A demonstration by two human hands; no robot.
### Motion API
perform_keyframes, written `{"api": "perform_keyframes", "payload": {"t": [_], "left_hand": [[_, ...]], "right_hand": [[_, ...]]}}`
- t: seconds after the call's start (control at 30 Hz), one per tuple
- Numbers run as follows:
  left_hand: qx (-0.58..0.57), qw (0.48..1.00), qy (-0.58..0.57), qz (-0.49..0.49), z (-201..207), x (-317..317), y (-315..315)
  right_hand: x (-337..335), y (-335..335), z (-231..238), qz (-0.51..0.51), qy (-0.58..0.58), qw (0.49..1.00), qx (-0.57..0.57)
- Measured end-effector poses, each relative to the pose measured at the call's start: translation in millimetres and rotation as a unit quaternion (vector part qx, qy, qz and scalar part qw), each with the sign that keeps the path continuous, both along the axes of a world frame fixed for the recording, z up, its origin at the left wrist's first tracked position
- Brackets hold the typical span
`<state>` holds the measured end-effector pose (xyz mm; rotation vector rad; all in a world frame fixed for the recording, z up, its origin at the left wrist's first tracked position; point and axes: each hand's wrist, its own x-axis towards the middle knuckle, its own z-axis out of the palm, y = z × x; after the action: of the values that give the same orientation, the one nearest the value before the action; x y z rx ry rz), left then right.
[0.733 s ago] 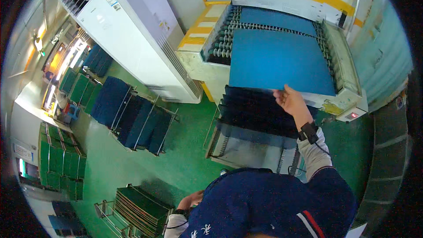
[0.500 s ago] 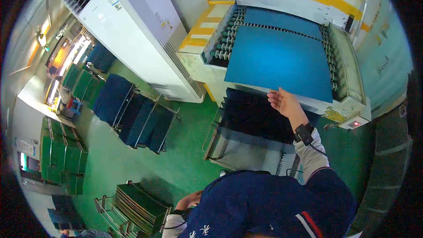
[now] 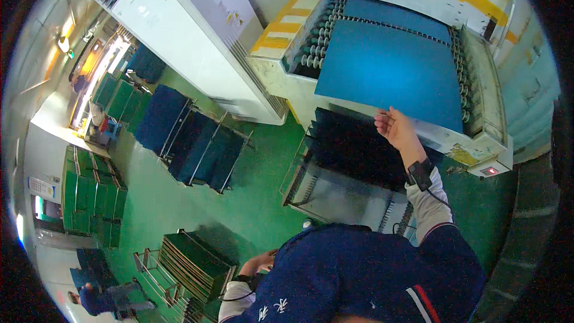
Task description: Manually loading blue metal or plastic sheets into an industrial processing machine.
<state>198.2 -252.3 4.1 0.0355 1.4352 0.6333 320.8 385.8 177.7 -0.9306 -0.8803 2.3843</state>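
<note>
A flat blue panel lies on the roller conveyor, its near edge jutting past the machine's front. My right hand is at that edge, palm turned up and fingers loosely curled and apart. Its thumb tip overlaps the panel's edge in view; whether it touches, I cannot tell. Below the hand stands a rack holding several dark panels upright in a row. My left hand is low beside my body, its fingers partly hidden by my dark blue clothing.
Left of the conveyor machine stands a tall white air conditioner. Racks of dark blue panels and green panels stand on the green floor. Another rack is near my left hand. A person is at lower left.
The whole view has shifted slightly, the machine now sitting higher and further right. My right hand stays by the panel's near edge. More of the person at lower left shows.
</note>
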Motion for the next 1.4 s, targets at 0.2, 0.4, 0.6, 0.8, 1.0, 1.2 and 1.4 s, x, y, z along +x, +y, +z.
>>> {"api": "perform_keyframes", "payload": {"t": [0.2,0.4,0.6,0.8,1.0,1.2,1.4], "left_hand": [[0.013,1.0,0.001,0.0,-10.9,9.6,-5.3],[0.02,1.0,-0.003,0.01,-3.5,20.2,-3.1],[-0.01,1.0,-0.015,0.012,24.3,20.3,13.7],[-0.008,1.0,0.005,0.002,47.3,19.8,17.4],[0.039,0.996,0.043,-0.062,88.1,18.9,14.3],[0.025,0.996,0.055,-0.064,90.4,22.7,-0.7],[0.034,0.998,0.036,-0.048,59.7,25.4,-21.8]], "right_hand": [[-6.1,5.0,-4.0,-0.003,0.002,1.0,0.004],[-4.6,-31.6,5.8,0.079,-0.088,0.986,0.117],[8.0,-110.9,2.0,0.237,-0.138,0.91,0.312],[32.9,-169.2,-14.0,0.2,-0.153,0.726,0.64],[40.2,-183.7,-25.6,0.233,-0.224,0.651,0.687],[42.6,-182.0,-44.8,0.286,-0.322,0.577,0.694],[42.4,-154.1,-65.4,0.358,-0.423,0.499,0.667]]}}
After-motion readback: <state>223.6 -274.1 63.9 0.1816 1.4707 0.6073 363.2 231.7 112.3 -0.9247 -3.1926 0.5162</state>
